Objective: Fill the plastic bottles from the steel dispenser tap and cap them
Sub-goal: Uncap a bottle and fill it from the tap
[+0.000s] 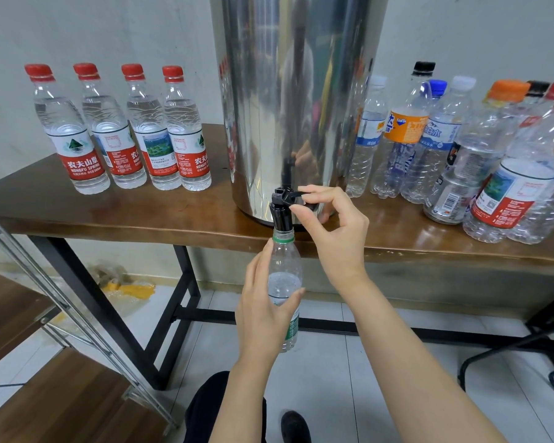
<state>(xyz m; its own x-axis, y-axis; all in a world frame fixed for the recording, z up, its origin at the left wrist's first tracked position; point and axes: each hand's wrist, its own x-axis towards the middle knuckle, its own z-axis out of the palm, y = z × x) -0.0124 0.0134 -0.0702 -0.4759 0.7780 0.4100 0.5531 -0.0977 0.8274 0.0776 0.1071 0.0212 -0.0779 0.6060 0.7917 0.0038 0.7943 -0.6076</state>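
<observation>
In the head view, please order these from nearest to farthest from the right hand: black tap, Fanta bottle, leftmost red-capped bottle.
1. black tap, pinched by the right hand.
2. Fanta bottle, back right.
3. leftmost red-capped bottle, far left.

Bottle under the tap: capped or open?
Open. The bottle has no cap: its bare neck with the green ring sits under the black tap. The left hand grips it; the right hand pinches the tap lever.

The left hand (263, 318) grips a clear green-ringed plastic bottle (285, 266) beneath the black tap (280, 215) of the shiny steel dispenser (295, 107); the right hand (336, 231) pinches the tap lever (296, 196).
</observation>
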